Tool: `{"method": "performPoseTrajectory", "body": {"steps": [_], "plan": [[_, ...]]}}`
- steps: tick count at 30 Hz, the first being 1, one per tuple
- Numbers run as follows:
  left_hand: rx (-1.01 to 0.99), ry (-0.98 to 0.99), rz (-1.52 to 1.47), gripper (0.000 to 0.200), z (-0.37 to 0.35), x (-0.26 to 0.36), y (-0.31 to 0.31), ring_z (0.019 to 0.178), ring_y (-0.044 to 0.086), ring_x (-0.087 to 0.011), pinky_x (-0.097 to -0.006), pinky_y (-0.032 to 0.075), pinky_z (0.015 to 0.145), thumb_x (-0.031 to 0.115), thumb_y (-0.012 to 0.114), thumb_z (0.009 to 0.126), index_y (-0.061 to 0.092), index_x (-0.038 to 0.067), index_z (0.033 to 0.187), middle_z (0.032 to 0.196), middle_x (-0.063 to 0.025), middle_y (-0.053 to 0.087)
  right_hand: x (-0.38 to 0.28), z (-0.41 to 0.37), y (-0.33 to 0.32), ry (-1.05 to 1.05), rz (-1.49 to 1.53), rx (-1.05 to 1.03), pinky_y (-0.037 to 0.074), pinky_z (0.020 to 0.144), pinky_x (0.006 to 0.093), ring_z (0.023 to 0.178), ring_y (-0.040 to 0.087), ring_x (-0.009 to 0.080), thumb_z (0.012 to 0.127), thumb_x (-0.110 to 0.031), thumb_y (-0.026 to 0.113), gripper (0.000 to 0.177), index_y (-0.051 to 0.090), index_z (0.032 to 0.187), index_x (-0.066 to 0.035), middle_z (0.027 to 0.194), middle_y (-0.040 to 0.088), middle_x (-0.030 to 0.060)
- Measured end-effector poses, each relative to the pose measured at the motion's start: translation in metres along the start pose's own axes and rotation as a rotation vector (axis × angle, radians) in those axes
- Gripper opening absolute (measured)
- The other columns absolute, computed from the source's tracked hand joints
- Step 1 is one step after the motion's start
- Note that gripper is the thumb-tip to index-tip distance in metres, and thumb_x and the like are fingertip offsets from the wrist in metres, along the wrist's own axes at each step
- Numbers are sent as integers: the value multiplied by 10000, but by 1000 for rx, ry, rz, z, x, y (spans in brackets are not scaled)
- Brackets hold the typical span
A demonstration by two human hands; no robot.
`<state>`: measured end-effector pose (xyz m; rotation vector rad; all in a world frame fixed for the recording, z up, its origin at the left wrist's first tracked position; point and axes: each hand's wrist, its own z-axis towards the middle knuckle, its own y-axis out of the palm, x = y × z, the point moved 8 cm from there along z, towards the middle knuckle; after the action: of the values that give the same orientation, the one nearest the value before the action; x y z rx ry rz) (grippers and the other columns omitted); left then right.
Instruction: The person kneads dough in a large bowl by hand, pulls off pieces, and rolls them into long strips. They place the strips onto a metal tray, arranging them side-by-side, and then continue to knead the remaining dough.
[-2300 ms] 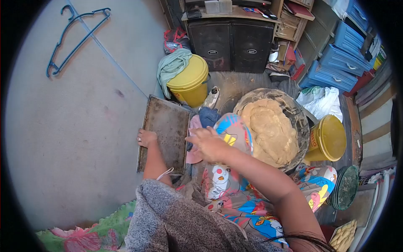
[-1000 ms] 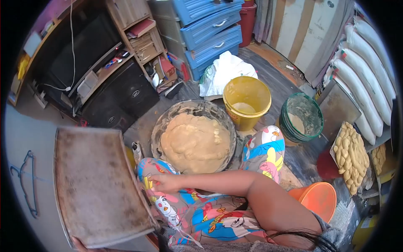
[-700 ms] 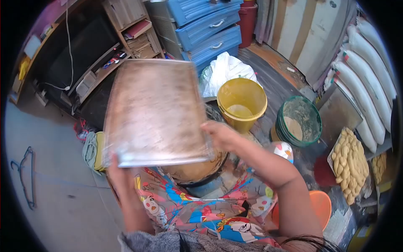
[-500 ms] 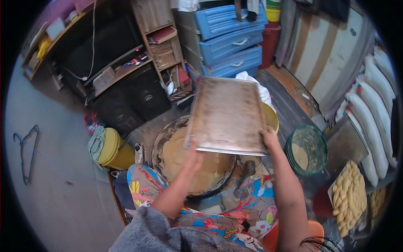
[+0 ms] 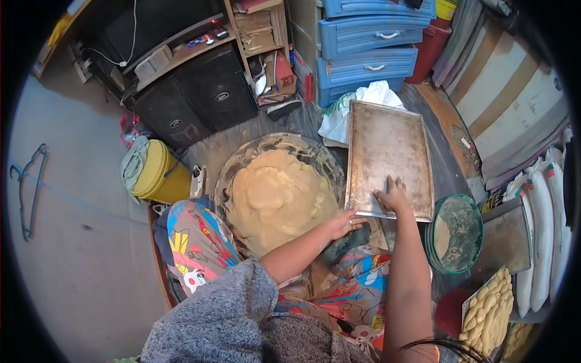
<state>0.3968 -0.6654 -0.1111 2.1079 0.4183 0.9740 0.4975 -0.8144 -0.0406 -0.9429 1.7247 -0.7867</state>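
Observation:
A worn metal baking tray (image 5: 390, 154) lies to the right of the big basin, its near edge toward me. My left hand (image 5: 344, 224), with a ring on one finger, grips the tray's near left corner. On the tray's surface my right hand (image 5: 394, 197) rests with its fingers spread. The wide round basin (image 5: 225, 181) holds a large mass of pale yellow dough (image 5: 275, 196), just left of the tray. What lies under the tray is hidden.
Left of the basin stands a yellow bucket (image 5: 172, 181) with a cloth over it. A green-rimmed tub (image 5: 466, 236) is at the right, near braided dough pieces (image 5: 489, 314) and stacked white sacks (image 5: 538, 254). Blue drawers (image 5: 369, 66) and a white bag (image 5: 339, 124) are behind.
The tray has moved right, away from above the basin, and the dough is uncovered. My right hand has shifted from the tray's right edge onto its surface. The view has turned slightly.

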Motion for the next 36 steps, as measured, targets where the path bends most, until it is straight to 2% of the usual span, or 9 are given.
{"method": "performPoseTrajectory", "body": {"steps": [3, 10, 12, 16, 17, 20, 26, 31, 36], "plan": [[58, -32, 154, 525, -7, 7, -9, 1056, 539, -229, -341, 446, 803, 421, 575, 849, 427, 65, 1206, 1155, -65, 527, -2, 0, 3, -2, -127, -4, 182, 1026, 599, 1341, 125, 396, 680, -453, 676, 875, 261, 1398, -171, 1459, 144, 200], [92, -11, -122, 736, 16, 69, 4, 1145, 481, -283, -445, 372, 962, 652, 284, 857, 417, 64, 1281, 1248, -144, 500, -7, -23, -5, 49, -157, -54, 160, 956, 708, 1352, 85, 385, 627, -495, 702, 974, 205, 1415, -210, 1479, 82, 166], [-38, -72, -135, 755, 27, 77, 16, 1169, 461, -299, -454, 349, 992, 651, 294, 853, 391, 54, 1305, 1265, -159, 487, -26, -45, -7, -36, -276, -267, 171, 1077, 490, 1325, 61, 468, 574, -531, 724, 1101, 145, 1426, -140, 1446, 47, 275], [-63, -50, -109, 781, 48, 75, 18, 1178, 446, -321, -448, 344, 996, 662, 268, 851, 359, 48, 1324, 1292, -164, 454, -32, -66, 0, -45, -528, -356, 111, 1013, 654, 1341, 4, 439, 524, -454, 790, 1215, 20, 1435, -220, 1473, -34, 205], [-30, -15, -122, 764, 51, 79, 17, 1155, 467, -316, -448, 356, 986, 652, 288, 854, 381, 43, 1306, 1267, -164, 477, -35, -67, -1, -40, -538, -256, 101, 980, 699, 1355, 34, 398, 694, -302, 699, 985, 52, 1434, -241, 1489, 10, 151], [29, 54, -171, 747, 55, 98, 13, 1123, 494, -313, -448, 375, 969, 639, 318, 855, 403, 35, 1286, 1230, -168, 506, -24, -49, 12, -108, -544, 30, 117, 991, 686, 1362, 79, 358, 801, -129, 543, 775, 103, 1427, -250, 1494, 58, 109], [-63, 67, 9, 785, 43, 129, 15, 1141, 484, -298, -412, 375, 976, 660, 307, 845, 382, 22, 1297, 1244, -164, 497, -42, -76, 23, -59, -471, -122, 140, 987, 688, 1366, 100, 325, 855, -54, 377, 656, 136, 1419, -289, 1496, 75, 71], [112, 106, 594, 411, 48, 113, -18, 997, 538, -213, -354, 427, 868, 169, 523, 887, 416, -8, 1243, 1134, -130, 552, -36, -72, 14, -99, -551, 32, 164, 988, 678, 1353, 153, 333, 868, -71, 362, 623, 156, 1415, -288, 1489, 123, 63], [100, 109, 494, 376, 15, 105, -12, 978, 547, -199, -326, 439, 852, 143, 509, 896, 418, 6, 1233, 1108, -122, 562, -31, -88, 21, -74, -536, 35, 207, 971, 676, 1327, 222, 360, 888, -116, 358, 584, 165, 1414, -283, 1478, 175, 62]]}}
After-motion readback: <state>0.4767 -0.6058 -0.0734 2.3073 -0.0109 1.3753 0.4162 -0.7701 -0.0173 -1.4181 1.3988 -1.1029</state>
